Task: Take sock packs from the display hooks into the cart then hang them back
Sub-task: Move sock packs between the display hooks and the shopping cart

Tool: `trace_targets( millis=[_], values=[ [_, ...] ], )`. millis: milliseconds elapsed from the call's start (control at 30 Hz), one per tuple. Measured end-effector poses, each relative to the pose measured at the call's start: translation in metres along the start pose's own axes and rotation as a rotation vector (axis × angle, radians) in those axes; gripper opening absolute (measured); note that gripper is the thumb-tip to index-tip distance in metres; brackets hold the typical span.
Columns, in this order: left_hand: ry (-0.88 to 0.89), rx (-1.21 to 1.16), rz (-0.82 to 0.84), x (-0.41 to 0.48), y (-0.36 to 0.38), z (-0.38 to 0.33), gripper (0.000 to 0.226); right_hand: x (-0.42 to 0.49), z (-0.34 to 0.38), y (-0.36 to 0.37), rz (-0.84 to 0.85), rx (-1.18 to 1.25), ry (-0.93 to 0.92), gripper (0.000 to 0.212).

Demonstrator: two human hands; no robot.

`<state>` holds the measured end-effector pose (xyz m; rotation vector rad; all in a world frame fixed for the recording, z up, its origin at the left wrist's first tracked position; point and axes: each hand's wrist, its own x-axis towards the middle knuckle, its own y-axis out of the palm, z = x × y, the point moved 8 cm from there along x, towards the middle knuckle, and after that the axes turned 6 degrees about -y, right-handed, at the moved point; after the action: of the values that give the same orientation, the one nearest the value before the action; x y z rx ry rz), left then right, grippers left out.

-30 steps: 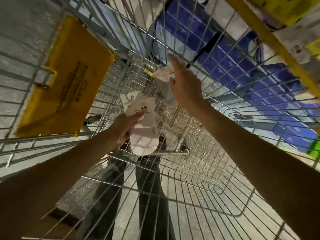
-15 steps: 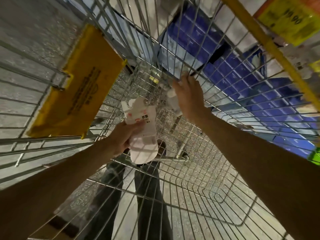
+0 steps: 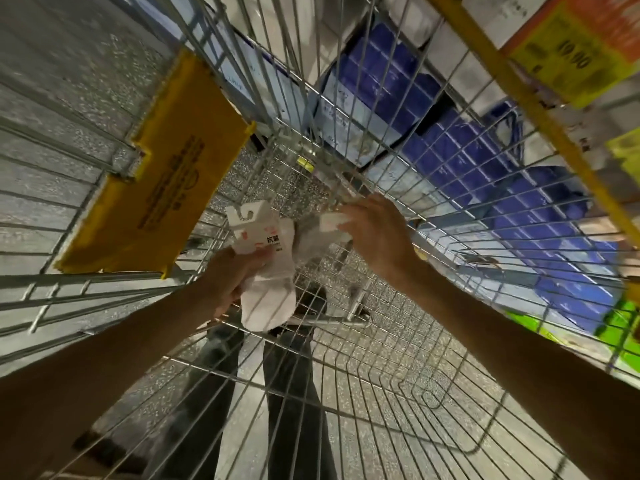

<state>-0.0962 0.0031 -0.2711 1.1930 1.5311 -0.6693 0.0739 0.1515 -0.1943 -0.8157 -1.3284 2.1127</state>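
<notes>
- Two grasps are recorded inside the wire cart (image 3: 398,375), one per hand.
- Left hand (image 3: 228,278): fingers clamped on the first sock pack (image 3: 266,289), just below its card header (image 3: 251,223).
- Right hand (image 3: 379,233): fingers curled round the second sock pack (image 3: 329,221); detail blurred.
- Judgement: packs best lifted by the header, hook slot kept clear of the fingers for rehanging.
- First sock pack: white socks, white card with red print, slot above the fingers.

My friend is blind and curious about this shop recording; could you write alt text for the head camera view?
Seen from above, a person's left hand grips a white sock pack and the right hand holds a second pack, both inside a wire shopping cart. A yellow panel sits against the cart's wall at left; blue packages show through the mesh.
</notes>
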Motion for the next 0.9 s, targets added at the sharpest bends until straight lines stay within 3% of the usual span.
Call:
trace_targets(
  millis=[167, 267, 367, 533, 567, 667, 767, 900],
  values=[
    [0.165, 0.08, -0.09, -0.016, -0.003, -0.029, 0.012, -0.058, -0.014, -0.009, -0.172, 0.666, 0.255, 0.019],
    [0.323, 0.1, -0.211, -0.042, 0.0, -0.058, 0.017, -0.08, -0.006, -0.034, -0.205, 0.777, 0.355, 0.022],
    [0.561, 0.254, -0.261, -0.085, 0.023, -0.099, 0.03, -0.097, 0.007, -0.074, -0.243, 0.723, 0.311, 0.027],
    [1.028, 0.569, 0.006, -0.188, 0.091, -0.165, 0.076, -0.128, 0.047, -0.174, -0.322, 0.607, 0.266, 0.024],
    [1.15, 0.72, -0.004, -0.216, 0.106, -0.177, 0.073, -0.135, 0.057, -0.199, -0.351, 0.565, 0.251, 0.023],
    [1.482, 1.208, -0.097, -0.293, 0.148, -0.199, 0.03, -0.154, 0.089, -0.272, -0.39, 0.36, 0.192, 0.02],
    [1.373, 1.446, -0.004, -0.336, 0.172, -0.211, 0.04, -0.173, 0.118, -0.336, -0.377, 0.131, 0.182, 0.026],
    [1.358, 1.391, 0.122, -0.4, 0.19, -0.227, 0.046, -0.197, 0.148, -0.414, -0.397, 0.092, 0.157, 0.03]
  ],
)
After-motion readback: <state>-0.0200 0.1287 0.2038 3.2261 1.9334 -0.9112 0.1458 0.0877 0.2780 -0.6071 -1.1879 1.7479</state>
